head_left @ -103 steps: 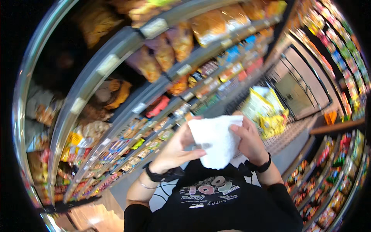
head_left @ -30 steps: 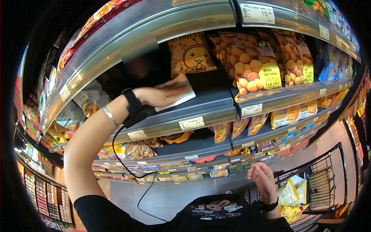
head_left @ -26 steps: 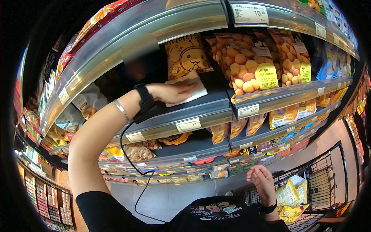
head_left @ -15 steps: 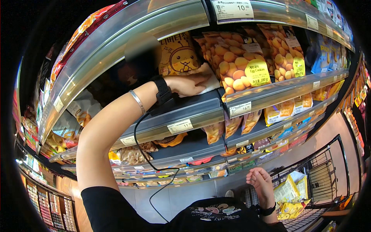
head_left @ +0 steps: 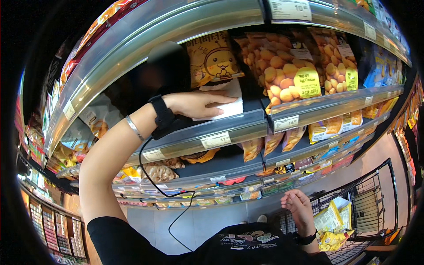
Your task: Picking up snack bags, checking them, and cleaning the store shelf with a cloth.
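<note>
My left hand [head_left: 201, 105] reaches onto a shelf, its fingers stretched flat over a white cloth [head_left: 230, 110] and pressing it to the dark shelf surface. Just behind the cloth stands a yellow snack bag [head_left: 215, 64] with a cartoon bee on it. To its right are two bags of egg cookies, the nearer bag [head_left: 282, 73] bigger in view. My right hand [head_left: 298, 210] hangs lower right with curled fingers and nothing visible in it, left of a shopping cart's [head_left: 388, 194] black wire frame.
A clear plastic lip [head_left: 260, 115] with price tags runs along the shelf front. Lower shelves hold more packaged snacks. Yellow packets [head_left: 333, 221] lie in the cart. A black cable [head_left: 143, 170] hangs from my left wrist across the view.
My left hand has drawn the white cloth leftward and nearer along the shelf, away from the egg cookies. My right hand stays about where it was. The view has shifted slightly.
</note>
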Tool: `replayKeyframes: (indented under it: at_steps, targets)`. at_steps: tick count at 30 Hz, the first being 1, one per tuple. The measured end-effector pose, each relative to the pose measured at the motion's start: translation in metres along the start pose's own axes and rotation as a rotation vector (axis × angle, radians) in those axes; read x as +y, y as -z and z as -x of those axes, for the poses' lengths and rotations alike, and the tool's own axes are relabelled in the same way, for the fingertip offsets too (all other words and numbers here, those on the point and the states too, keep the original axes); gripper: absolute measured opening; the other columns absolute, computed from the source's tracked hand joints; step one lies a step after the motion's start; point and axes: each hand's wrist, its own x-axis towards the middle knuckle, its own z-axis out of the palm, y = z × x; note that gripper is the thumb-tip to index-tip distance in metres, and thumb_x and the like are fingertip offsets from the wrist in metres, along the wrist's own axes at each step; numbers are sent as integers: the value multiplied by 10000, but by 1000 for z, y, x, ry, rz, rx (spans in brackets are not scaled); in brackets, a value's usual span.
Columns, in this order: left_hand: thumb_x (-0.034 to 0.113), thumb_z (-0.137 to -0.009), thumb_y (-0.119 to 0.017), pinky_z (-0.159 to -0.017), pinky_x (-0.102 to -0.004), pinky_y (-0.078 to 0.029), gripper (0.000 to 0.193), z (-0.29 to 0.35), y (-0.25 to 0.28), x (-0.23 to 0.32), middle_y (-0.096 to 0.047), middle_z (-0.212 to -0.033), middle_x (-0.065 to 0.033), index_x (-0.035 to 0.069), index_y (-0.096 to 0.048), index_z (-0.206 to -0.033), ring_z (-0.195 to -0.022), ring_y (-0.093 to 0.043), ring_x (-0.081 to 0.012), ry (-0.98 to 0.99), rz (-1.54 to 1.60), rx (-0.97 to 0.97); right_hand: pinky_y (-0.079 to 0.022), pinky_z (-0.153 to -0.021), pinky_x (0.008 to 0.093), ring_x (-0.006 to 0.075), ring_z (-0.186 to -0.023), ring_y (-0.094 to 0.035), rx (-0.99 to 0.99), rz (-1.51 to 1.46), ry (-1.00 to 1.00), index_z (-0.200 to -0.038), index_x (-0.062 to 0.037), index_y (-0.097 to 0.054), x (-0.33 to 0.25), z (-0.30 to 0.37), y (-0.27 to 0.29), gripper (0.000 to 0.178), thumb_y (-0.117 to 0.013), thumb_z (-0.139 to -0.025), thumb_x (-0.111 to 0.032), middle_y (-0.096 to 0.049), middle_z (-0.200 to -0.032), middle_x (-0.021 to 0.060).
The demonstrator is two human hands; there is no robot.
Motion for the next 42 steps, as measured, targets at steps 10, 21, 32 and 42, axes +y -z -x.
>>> replayKeyframes:
  at_steps: [10,21,32,42]
  targets:
    - [269,-974,-409,-1102,-327,-212,518,98,-8,-31,-308,-1445,-188,31,-281,-1416,-1350,-276,-275,291,-5,-7,-506,-735,273,150,-804,-614,-92,31,-42,-1025,5,-563,6,-14,-14,174,-480,-955,-130,-634,-904,102]
    - [378,-970,-320,-1132,-319,-122,574,131,-13,-69,-159,-1508,-165,62,-227,-1440,-1400,-133,-289,566,-15,-55,-501,-737,277,158,-814,-613,-90,59,-64,-1022,6,-561,12,-9,-16,175,-482,-954,-134,-633,-902,104]
    - [337,-973,-250,-1125,-313,-157,558,113,-21,-196,-186,-1497,-178,47,-191,-1445,-1386,-188,-265,617,-209,-56,-499,-741,272,154,-812,-613,-53,37,-67,-1025,5,-561,14,-2,-10,174,-482,-953,-133,-637,-909,107]
    - [284,-965,-216,-1106,-371,-276,511,94,-11,-225,-285,-1460,-161,58,-279,-1419,-1328,-328,-268,341,-134,213,-502,-751,275,158,-824,-617,-32,9,-48,-1036,7,-563,19,8,-5,180,-485,-951,-131,-638,-911,106]
